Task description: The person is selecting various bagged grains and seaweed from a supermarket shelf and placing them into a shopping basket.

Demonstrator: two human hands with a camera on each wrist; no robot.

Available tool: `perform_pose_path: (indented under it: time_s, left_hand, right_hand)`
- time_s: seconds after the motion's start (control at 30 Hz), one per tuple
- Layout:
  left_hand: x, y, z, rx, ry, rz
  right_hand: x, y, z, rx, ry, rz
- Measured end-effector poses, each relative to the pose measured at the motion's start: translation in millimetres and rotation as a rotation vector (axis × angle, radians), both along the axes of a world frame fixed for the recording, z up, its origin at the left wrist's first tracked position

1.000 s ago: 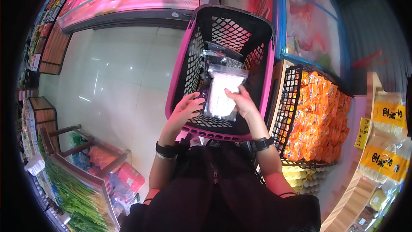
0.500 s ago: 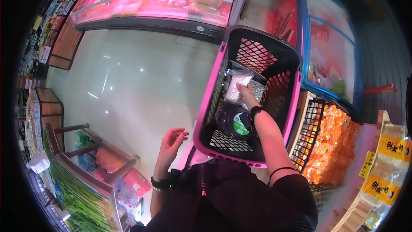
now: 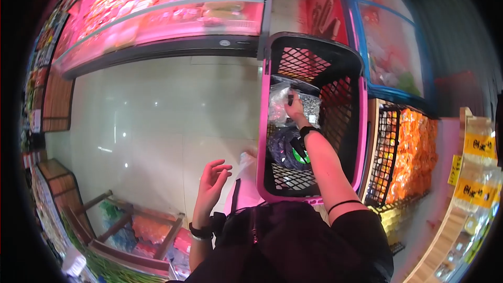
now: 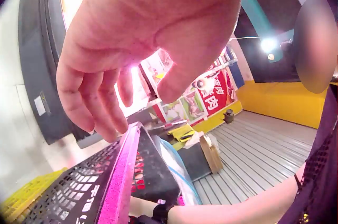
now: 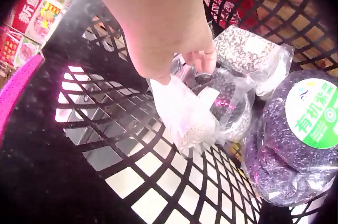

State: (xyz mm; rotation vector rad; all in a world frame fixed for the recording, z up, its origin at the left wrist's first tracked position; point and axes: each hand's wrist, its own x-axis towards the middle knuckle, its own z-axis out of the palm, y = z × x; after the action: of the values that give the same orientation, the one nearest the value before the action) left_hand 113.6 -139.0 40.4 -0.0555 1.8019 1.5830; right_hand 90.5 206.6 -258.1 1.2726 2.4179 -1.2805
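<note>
My right hand [image 3: 295,107] reaches down inside the pink-rimmed black shopping basket [image 3: 260,147] and grips the top of a clear plastic bag of white contents [image 5: 187,118]. This bag stands against the basket's left wall. Beside it lie a bag of black-and-white speckled grains [image 5: 245,49] and a clear bag of dark contents [image 5: 227,100]. Nearer my body sits a rounded, clear-wrapped dark purple pack [image 5: 280,155] with a white and green label. My left hand [image 3: 212,181] hangs outside the basket, to its left, fingers loosely bent and holding nothing.
A pink-lit meat display case [image 3: 157,52] stands ahead on the left. To the right are a blue-framed freezer [image 3: 393,47], a black wire basket [image 3: 385,157] of orange packets and a wooden shelf [image 3: 445,230] of noodle packs. A wooden rack [image 3: 126,220] is at lower left.
Both hands were over the basket earlier, the right with the white bag. The left has drawn back outside; the right has lowered the bag beside the left wall. The purple pack has come into view.
</note>
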Motion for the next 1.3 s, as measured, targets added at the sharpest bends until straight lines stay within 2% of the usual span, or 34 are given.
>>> perform_pose_path:
  time_s: [0.03, 0.07, 0.13, 0.2, 0.27, 0.33, 0.4, 0.43, 0.47, 0.53, 0.6, 0.67, 0.73, 0.9, 0.93, 1.03, 1.17, 1.2, 1.27, 1.3]
  left_hand:
    - [-9.5, 3.3, -1.4, 0.015, 0.009, -0.049]
    - [-19.0, 7.0, -3.7, 0.034, 0.017, -0.100]
    - [-34.0, 10.9, -8.1, 0.050, 0.038, -0.188]
    - [-61.8, 35.1, -20.3, 0.098, 0.065, -0.344]
    - [-69.5, 58.9, -12.0, 0.051, 0.161, -0.465]
    - [-63.9, 86.8, -2.0, 0.141, 0.232, -0.616]
    - [-46.3, 112.7, 13.5, 0.239, 0.192, -0.804]
    - [-35.0, 122.4, 18.9, 0.262, 0.151, -0.900]
    - [-25.7, 131.7, 16.2, 0.365, 0.144, -1.038]
    - [5.8, 143.2, 9.8, 0.430, -0.049, -1.140]
    - [35.2, 151.1, -1.9, 0.401, -0.135, -1.246]
    - [62.6, 158.7, -5.2, 0.357, -0.019, -1.342]
    - [83.2, 164.6, 2.3, 0.369, 0.026, -1.399]
    - [118.5, 171.0, 4.2, 0.373, 0.098, -1.430]
    - [125.7, 172.6, 1.6, 0.357, 0.132, -1.418]
    - [156.6, 179.0, -4.0, 0.332, 0.208, -1.347]
    - [235.4, 194.9, 2.3, 0.391, 0.255, -1.224]
    - [258.7, 200.2, 11.7, 0.425, 0.183, -1.232]
    - [296.7, 215.0, 28.1, 0.486, 0.092, -1.372]
    - [314.7, 225.9, 43.2, 0.514, 0.125, -1.432]
  right_hand:
    - [10.8, -0.6, 7.8, 0.030, 0.074, 0.002]
    - [25.1, -2.7, 10.1, 0.210, 0.129, 0.027]
    - [55.3, 10.9, 23.7, -0.157, 0.028, 0.073]
    - [130.2, 11.3, 66.4, -0.136, 0.159, 0.151]
    - [185.2, -1.2, 107.8, -0.079, 0.236, -0.084]
    - [228.7, -11.5, 182.6, -0.019, 0.235, -0.229]
    - [281.7, -21.2, 218.3, -0.080, 0.369, -0.471]
    - [311.3, -26.4, 217.3, -0.034, 0.445, -0.569]
    - [331.5, -33.8, 240.0, 0.059, 0.399, -0.624]
    - [365.4, -54.4, 257.4, 0.154, 0.347, -0.837]
    - [388.5, -78.1, 272.0, 0.278, 0.317, -0.936]
    - [413.8, -95.4, 274.5, 0.286, 0.349, -0.977]
    - [441.2, -106.5, 268.4, 0.279, 0.414, -0.997]
    - [496.6, -103.8, 293.1, 0.329, 0.488, -0.999]
    - [512.4, -97.9, 284.7, 0.338, 0.570, -1.009]
    - [549.5, -89.3, 316.2, 0.398, 0.599, -0.948]
    - [624.3, -89.1, 345.2, 0.505, 0.678, -0.830]
    - [644.8, -90.8, 348.3, 0.513, 0.694, -0.832]
    - [686.5, -95.1, 360.9, 0.431, 0.702, -0.816]
    - [702.8, -99.2, 371.3, 0.426, 0.717, -0.804]
